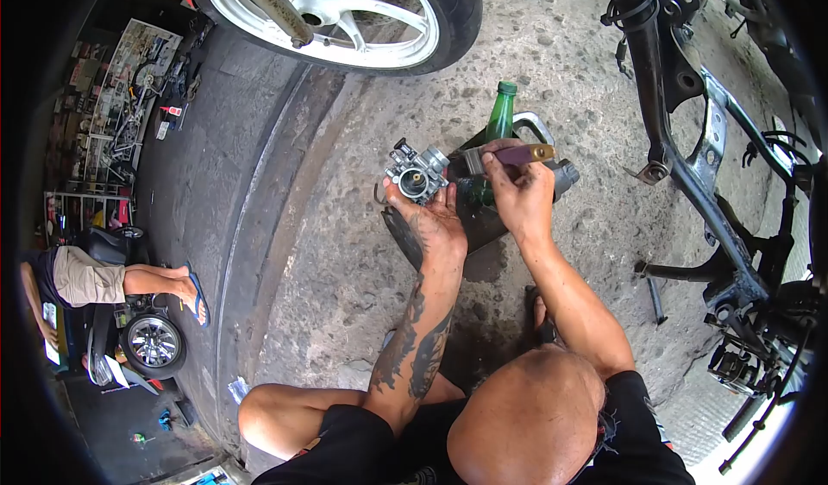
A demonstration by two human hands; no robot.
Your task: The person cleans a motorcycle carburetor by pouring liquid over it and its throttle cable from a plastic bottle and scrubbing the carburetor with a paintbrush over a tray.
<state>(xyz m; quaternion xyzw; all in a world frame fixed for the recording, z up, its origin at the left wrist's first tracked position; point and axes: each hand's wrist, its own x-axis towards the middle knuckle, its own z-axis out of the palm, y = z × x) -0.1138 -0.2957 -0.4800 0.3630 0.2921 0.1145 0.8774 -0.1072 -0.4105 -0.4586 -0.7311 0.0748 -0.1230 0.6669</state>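
Observation:
My left hand (pixel 438 224) is closed around a silver metal carburetor (pixel 416 176), its round bore turned upward. A paintbrush (pixel 524 154) with a purple handle is gripped in my right hand (pixel 523 193). Its bristle end points left toward the carburetor, close beside it; whether they touch I cannot tell. Below both hands lies a dark jerry can (pixel 483 235) on its side, with a grey handle and a cap at the right. Just beyond my right hand stands a green glass bottle (pixel 501 114), its lower part hidden behind the hand and brush.
A motorcycle wheel (pixel 379 19) with white spokes is at the top. A black motorcycle frame (pixel 681 157) runs down the right side. Rough concrete (pixel 345 286) surrounds me. At the far left, a person (pixel 95 278) in sandals is beside a motorcycle, near a parts display (pixel 129 97).

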